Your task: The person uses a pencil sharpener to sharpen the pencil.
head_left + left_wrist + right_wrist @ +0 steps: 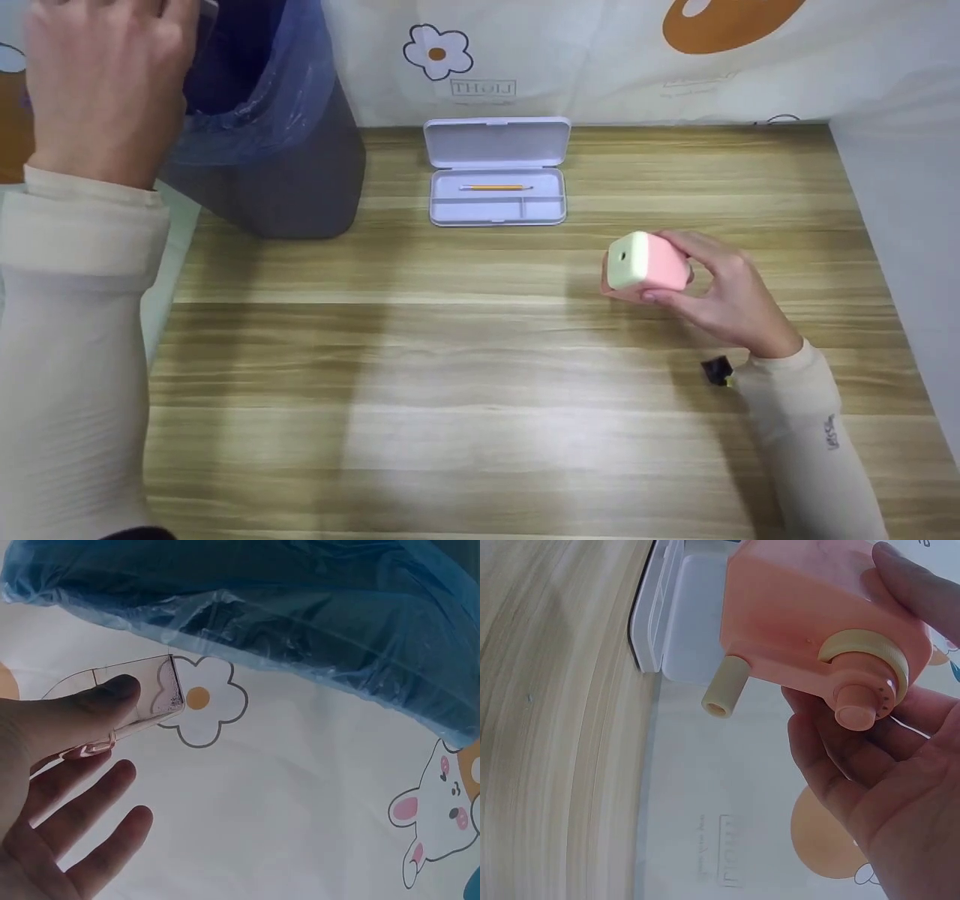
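My right hand (739,296) grips a pink crank pencil sharpener (664,264) above the right side of the table. The sharpener's pale yellow-green face with a small hole points left in the head view. In the right wrist view its pink knob, cream dial and cream handle (727,686) show. At the upper left, my left hand (105,90) is over the mouth of a trash bin (307,187). Between thumb and fingers it pinches a clear plastic shavings tray (154,694), which has dark specks at its end. A blue bag (315,645) lines the bin.
An open lilac pencil case (499,223) stands at the back of the wooden table (480,375), with a yellow pencil (495,187) inside. A printed white cloth (592,67) hangs behind. By the right sleeve is a small black object (718,370).
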The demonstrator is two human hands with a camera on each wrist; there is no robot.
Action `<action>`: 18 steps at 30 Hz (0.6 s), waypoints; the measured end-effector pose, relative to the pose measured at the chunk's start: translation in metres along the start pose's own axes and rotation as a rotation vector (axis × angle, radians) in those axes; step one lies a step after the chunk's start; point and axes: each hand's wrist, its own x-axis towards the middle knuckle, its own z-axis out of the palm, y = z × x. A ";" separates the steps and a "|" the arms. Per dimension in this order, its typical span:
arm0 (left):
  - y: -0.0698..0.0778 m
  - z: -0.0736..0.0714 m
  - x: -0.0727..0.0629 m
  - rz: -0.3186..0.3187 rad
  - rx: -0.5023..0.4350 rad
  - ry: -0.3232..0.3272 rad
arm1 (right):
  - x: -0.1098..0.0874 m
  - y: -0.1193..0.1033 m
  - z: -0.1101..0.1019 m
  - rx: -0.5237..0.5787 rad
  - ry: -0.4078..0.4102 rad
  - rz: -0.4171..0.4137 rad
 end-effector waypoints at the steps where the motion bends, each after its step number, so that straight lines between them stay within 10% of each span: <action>1: 0.001 0.000 0.000 0.000 0.004 -0.007 | 0.000 0.000 0.000 0.000 0.001 0.001; 18: -0.002 0.002 -0.007 -0.108 -0.048 -0.013 | -0.001 -0.004 0.001 0.029 -0.005 0.050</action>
